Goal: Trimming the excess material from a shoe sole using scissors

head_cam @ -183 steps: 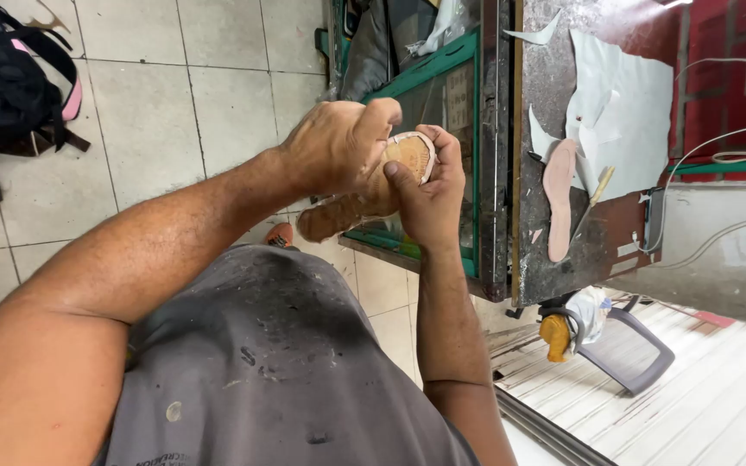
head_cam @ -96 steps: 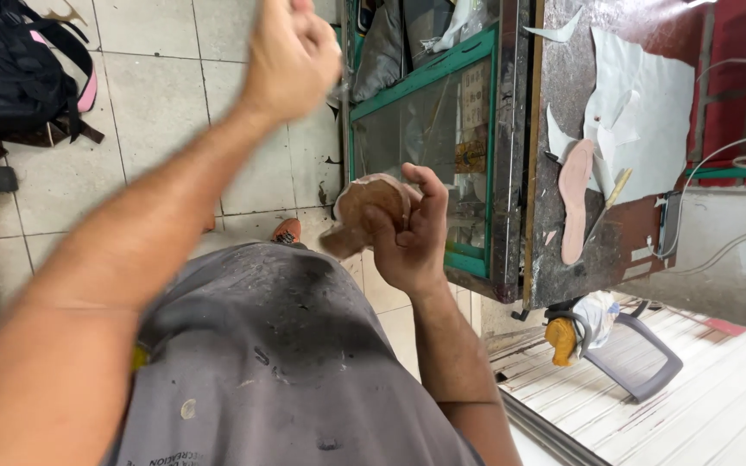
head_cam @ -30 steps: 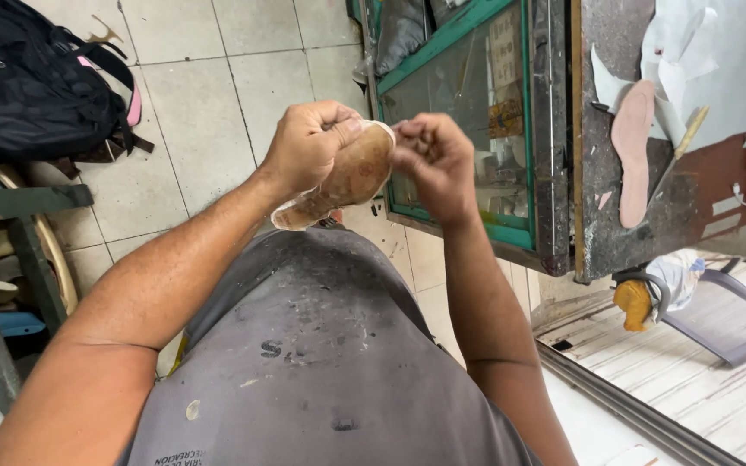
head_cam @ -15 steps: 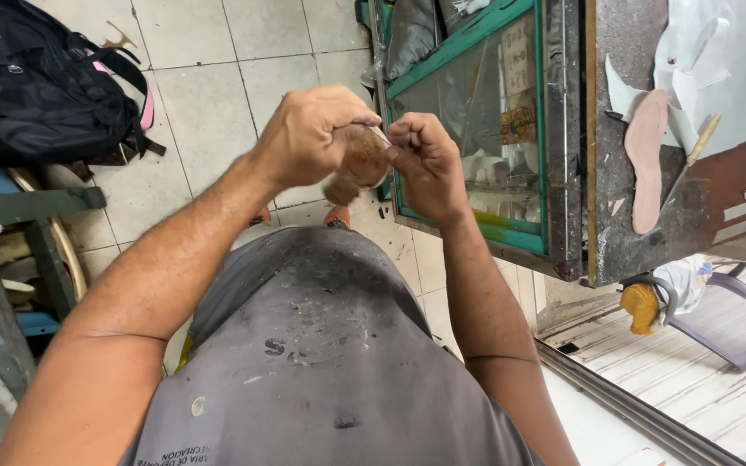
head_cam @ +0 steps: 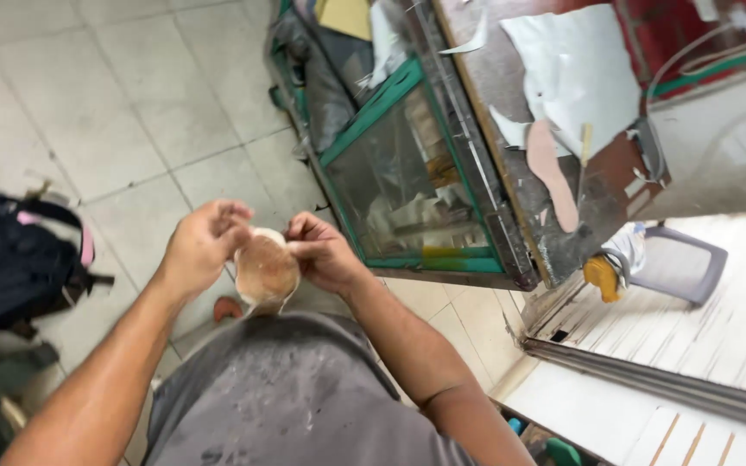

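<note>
A brown, oval shoe sole piece with a pale rim is held upright above my lap, its flat face toward me. My left hand pinches its upper left edge with the fingertips. My right hand grips its right edge, fingers curled over the rim. Both forearms reach out from my grey, dusty shirt.
A green-framed glass cabinet stands just right of my hands, and beside it a worktop holds a pink insole and white scraps. A black backpack lies on the tiled floor at left. A yellow-handled tool is at right.
The view has swung up and left, so the cabinet now sits higher and farther right. The sole has turned to show its flat face, with both hands staying on its edges.
</note>
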